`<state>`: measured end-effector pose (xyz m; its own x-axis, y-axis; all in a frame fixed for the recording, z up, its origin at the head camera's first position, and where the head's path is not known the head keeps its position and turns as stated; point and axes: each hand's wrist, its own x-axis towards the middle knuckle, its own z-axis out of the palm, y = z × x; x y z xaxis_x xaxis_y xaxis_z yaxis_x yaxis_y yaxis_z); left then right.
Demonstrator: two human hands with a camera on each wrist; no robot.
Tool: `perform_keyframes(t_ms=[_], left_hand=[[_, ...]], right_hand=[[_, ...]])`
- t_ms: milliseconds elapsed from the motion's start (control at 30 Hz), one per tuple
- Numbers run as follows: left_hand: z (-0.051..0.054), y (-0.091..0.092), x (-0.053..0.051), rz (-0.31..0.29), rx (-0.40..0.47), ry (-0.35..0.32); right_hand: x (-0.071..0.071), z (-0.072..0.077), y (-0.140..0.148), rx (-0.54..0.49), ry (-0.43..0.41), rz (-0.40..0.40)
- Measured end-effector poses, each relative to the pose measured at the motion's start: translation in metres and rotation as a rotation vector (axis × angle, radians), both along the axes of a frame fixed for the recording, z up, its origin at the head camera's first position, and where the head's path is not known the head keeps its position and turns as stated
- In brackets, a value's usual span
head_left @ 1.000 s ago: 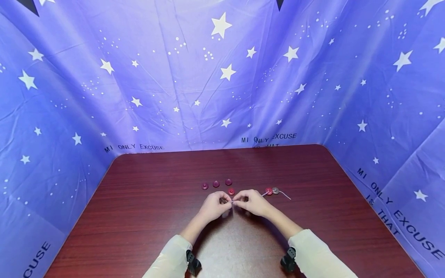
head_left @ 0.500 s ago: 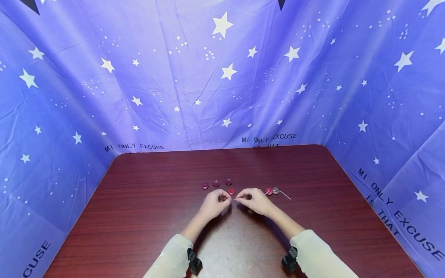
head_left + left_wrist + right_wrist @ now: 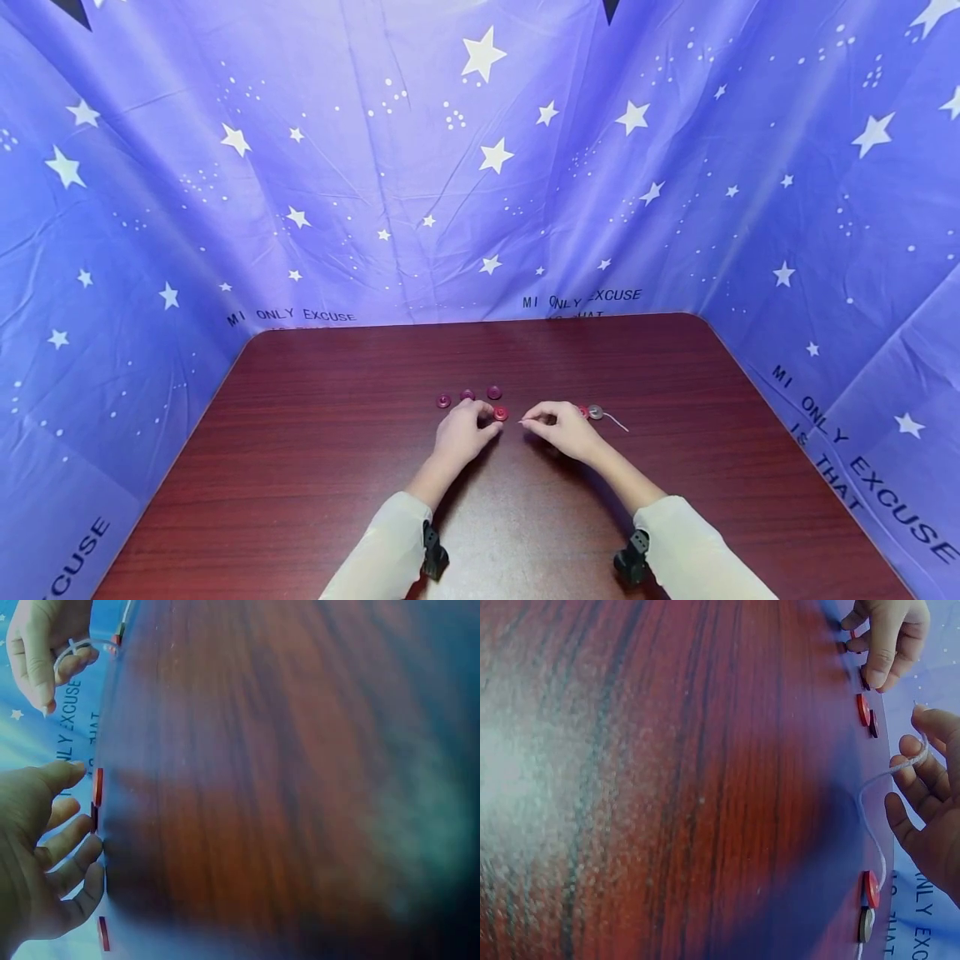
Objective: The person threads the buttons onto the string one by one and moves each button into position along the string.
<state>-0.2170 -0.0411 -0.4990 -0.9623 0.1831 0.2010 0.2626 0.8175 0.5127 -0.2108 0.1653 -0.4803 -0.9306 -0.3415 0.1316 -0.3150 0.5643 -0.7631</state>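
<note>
My left hand (image 3: 463, 431) reaches to a red button (image 3: 500, 413) lying on the table, thumb and forefinger spread on its near side. In the left wrist view that button (image 3: 98, 787) stands between the thumb and the fingers, which do not grip it. My right hand (image 3: 564, 429), just to the right, pinches the end of a pale string (image 3: 866, 799) between thumb and forefinger. Along the table the string runs through another red button (image 3: 870, 889) and a grey button (image 3: 865, 925). The string's loose tail (image 3: 617, 422) lies to the right of them.
Behind the left hand, dark purple buttons lie in a loose row: one at the left (image 3: 444, 401), one partly covered by the hand (image 3: 467, 393), one at the right (image 3: 494, 392). A starry blue cloth (image 3: 420, 167) surrounds the dark red wooden table (image 3: 315, 467).
My hands have parted. The left has let go of the string and moved forward to the red button, fingers spreading; the right has shifted slightly right and forward, still pinching the string's end.
</note>
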Motion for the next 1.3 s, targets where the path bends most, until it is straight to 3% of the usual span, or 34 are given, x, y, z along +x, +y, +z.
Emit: perform_keyframes(t_ms=[600, 900, 1300], left_hand=[[0.003, 0.021, -0.011, 0.087, -0.108, -0.096], [0.0, 0.023, -0.013, 0.118, -0.149, -0.045], [0.005, 0.022, -0.013, 0.114, -0.15, -0.052]], right_hand=[[-0.002, -0.003, 0.003, -0.005, -0.019, -0.025], [-0.004, -0.003, 0.001, -0.015, -0.019, -0.014], [-0.004, -0.003, -0.002, -0.049, -0.073, 0.001]])
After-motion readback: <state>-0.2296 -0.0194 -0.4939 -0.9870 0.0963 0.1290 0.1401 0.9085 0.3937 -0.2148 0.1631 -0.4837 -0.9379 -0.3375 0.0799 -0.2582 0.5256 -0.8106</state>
